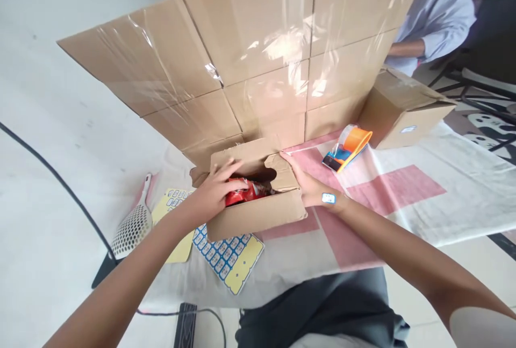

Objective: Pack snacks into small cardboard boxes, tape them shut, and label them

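Note:
A small cardboard box (258, 219) stands on the table in front of me, its top flaps raised. Inside lies a shiny red packet (244, 193), partly hidden by the box walls and my fingers. My left hand (217, 189) reaches over the box's left end, fingers stretched apart, fingertips at the packet and the far flap. Against the right end, my right hand (304, 184) grips the box by its side and folded end flap. A small white-and-blue sticker (328, 198) is stuck to my right wrist.
Sticker sheets (229, 256) lie left of and under the box, near a white perforated scoop (135, 224). An orange tape dispenser (349, 148) and a closed carton (403, 108) stand to the right. A tall cardboard panel (262, 30) rises behind; beyond it is another person (439, 20).

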Demonstrator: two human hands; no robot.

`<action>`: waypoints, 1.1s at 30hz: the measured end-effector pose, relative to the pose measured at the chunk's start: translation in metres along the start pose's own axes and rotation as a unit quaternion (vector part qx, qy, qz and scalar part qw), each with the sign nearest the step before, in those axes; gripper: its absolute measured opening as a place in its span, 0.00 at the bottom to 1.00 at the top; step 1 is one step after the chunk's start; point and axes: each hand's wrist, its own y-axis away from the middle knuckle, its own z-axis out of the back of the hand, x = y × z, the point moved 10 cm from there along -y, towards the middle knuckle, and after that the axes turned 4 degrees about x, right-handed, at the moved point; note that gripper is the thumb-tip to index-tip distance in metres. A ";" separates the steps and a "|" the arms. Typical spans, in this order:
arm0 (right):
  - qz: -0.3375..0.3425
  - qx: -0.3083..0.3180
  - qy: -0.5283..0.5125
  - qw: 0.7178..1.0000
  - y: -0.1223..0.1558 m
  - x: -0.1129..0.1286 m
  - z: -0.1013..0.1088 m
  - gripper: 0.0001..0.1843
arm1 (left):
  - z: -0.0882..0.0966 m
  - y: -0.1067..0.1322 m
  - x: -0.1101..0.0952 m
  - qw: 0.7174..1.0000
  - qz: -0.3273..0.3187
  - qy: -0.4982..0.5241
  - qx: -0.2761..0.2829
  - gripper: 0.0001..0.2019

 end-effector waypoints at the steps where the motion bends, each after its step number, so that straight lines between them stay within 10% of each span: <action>1: 0.007 0.001 0.005 1.000 0.000 0.001 0.000 0.71 | -0.003 -0.006 -0.003 1.000 0.005 -0.011 0.021 0.24; 3: 0.021 0.007 0.015 1.000 0.001 0.003 0.000 0.72 | 0.009 -0.011 -0.009 1.000 0.021 -0.003 -0.020 0.24; 8: 0.040 0.015 -0.020 0.999 0.003 0.005 0.005 0.75 | 0.048 0.017 0.017 0.931 0.142 0.093 -0.323 0.18; 15: 0.026 0.029 -0.008 0.999 0.005 0.010 0.005 0.71 | 0.006 0.006 0.006 0.983 0.072 -0.170 0.006 0.19; 19: 0.018 0.008 -0.117 0.993 0.005 0.016 0.005 0.67 | 0.055 0.053 0.048 0.964 0.227 -0.083 -0.115 0.31; 22: 0.030 -0.035 -0.217 0.975 0.003 0.022 0.012 0.62 | 0.026 0.099 0.083 0.930 0.311 0.118 -0.158 0.49; 28: 0.019 -0.105 -0.192 0.976 0.000 0.021 0.028 0.54 | -0.047 0.122 0.062 0.935 0.177 0.255 -0.172 0.59; 33: 0.012 -0.154 -0.146 0.977 -0.002 0.010 0.038 0.45 | -0.013 0.131 0.030 0.876 0.129 0.283 -0.368 0.43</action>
